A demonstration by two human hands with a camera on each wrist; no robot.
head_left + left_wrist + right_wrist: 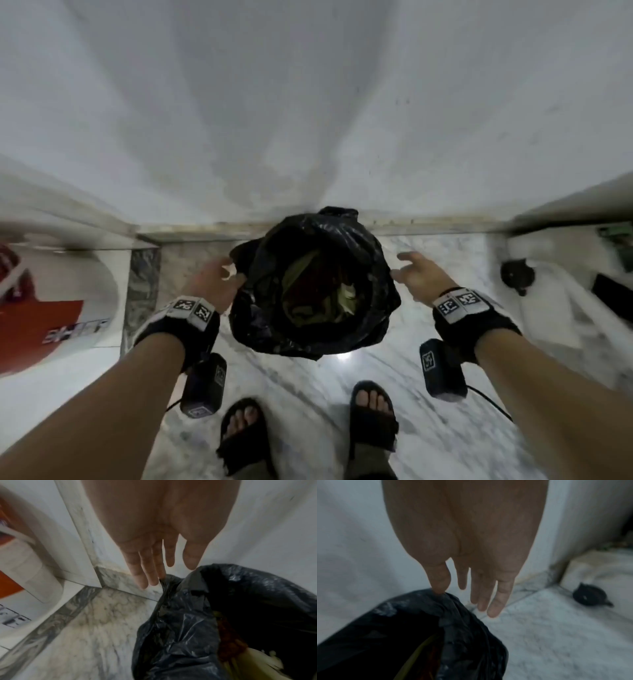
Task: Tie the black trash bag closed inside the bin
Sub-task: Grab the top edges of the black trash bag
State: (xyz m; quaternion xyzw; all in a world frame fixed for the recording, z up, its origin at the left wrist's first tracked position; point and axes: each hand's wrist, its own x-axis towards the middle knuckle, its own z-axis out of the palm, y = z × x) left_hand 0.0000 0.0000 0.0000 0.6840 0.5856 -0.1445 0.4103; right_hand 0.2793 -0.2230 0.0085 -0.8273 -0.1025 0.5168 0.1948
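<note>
— Black trash bag (313, 281) draped over the bin rim, mouth wide open against the white wall (308, 102), rubbish (318, 291) showing inside?
— Yes. Left hand (214, 281) and right hand (416, 277) flanking it, fingers (150, 566) straight, spread, gripping nothing; probably placed to gather opposite edges.

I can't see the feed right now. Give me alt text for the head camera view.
Looking down, an open black trash bag with rubbish inside sits on a marble floor by a white wall. The left hand reaches its left edge and the right hand, fingers spread, its right edge; neither plainly grips it yet. Two sandalled feet show below.
</note>
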